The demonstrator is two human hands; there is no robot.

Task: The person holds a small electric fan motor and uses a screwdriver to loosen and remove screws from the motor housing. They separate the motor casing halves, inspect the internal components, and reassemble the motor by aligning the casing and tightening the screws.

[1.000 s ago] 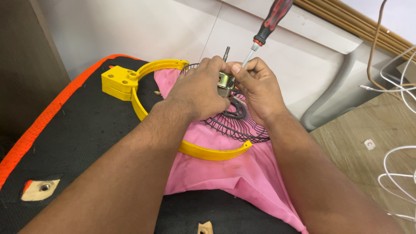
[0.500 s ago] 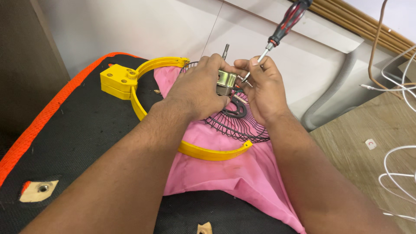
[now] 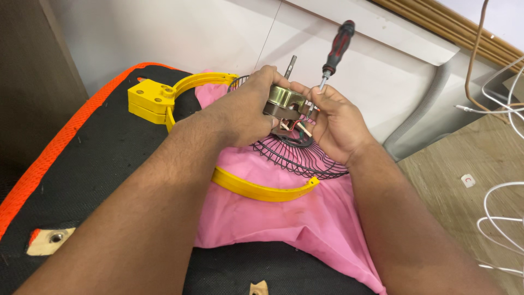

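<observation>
At centre frame, the left hand point(image 3: 245, 112) wraps its fingers around a small brass-coloured fan motor point(image 3: 285, 104), shaft pointing up, held just above a black wire fan guard point(image 3: 295, 155). The right hand point(image 3: 335, 123) grips a red-and-black screwdriver point(image 3: 333, 52), tip angled down at the motor's side. Both forearms reach in from the lower edge over a pink cloth point(image 3: 305, 218) and yellow ring frame point(image 3: 256, 188).
</observation>
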